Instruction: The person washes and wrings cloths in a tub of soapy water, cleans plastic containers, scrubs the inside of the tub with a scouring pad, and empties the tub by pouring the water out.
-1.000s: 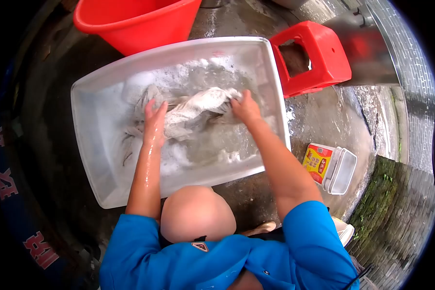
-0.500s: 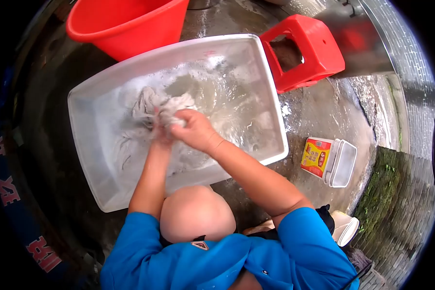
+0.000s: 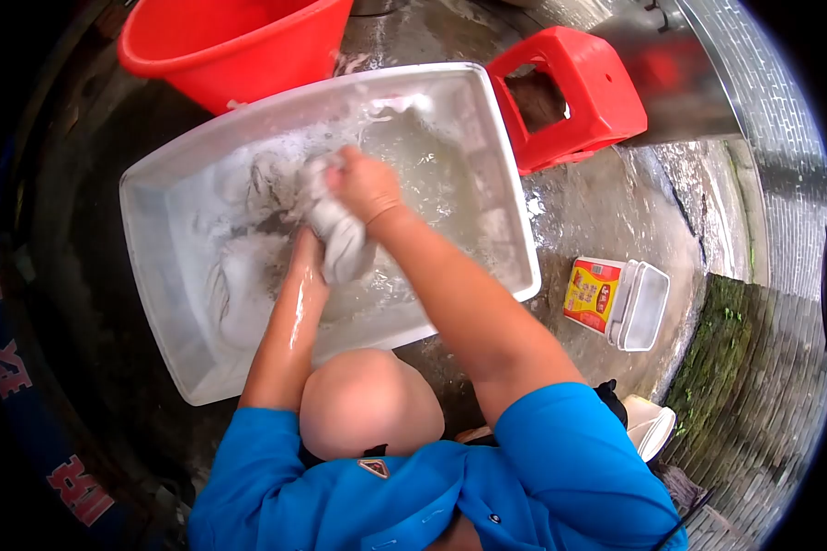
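Over a sudsy white tub (image 3: 513, 174) hangs my bunched cloth (image 3: 344, 246), likely water-heavy, soft and slippery, best held by thick folds; my right grip (image 3: 368, 188) clenches it, my left grip (image 3: 309, 241), mostly hidden, I cannot tell.

Bright blue shirt (image 3: 340, 519), short slvs., collar area open at front w/ a bit of bare skin showing. Sm. triangular badge (image 3: 374, 468) on chest, dark w/ pale/reddish edging. One sm. round btn. (image 3: 495, 519) nr. the opening. L slv. (image 3: 253, 445) & R slv. (image 3: 556, 427) same blue, wide cut, ending abt. elbow. L forearm (image 3: 289, 321) bare w/ wet shine; R forearm (image 3: 473, 303) bare too. Rounded bare knee (image 3: 372, 399), approx. centre.
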The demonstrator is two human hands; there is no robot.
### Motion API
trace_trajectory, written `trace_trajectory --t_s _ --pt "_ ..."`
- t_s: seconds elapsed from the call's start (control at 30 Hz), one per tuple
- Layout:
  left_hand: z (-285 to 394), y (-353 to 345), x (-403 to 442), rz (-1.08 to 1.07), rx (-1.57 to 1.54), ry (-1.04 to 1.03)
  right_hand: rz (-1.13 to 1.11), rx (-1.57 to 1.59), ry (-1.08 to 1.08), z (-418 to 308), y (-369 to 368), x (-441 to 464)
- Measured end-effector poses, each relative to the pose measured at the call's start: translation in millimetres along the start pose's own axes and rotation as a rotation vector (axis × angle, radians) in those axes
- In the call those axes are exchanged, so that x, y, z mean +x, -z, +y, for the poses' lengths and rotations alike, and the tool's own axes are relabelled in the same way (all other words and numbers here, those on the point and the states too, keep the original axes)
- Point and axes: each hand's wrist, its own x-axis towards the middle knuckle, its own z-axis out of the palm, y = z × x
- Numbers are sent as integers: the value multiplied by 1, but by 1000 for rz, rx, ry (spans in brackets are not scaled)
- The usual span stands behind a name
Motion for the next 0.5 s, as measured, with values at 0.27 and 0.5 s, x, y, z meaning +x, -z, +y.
trace_trajectory --t_s 0.27,0.5 --pt "77 32 -1 360 849 -112 -202 -98 -345 178 15 -64" --pt "22 4 39 81 2244 -539 -377 117 -577 149 -34 -91"
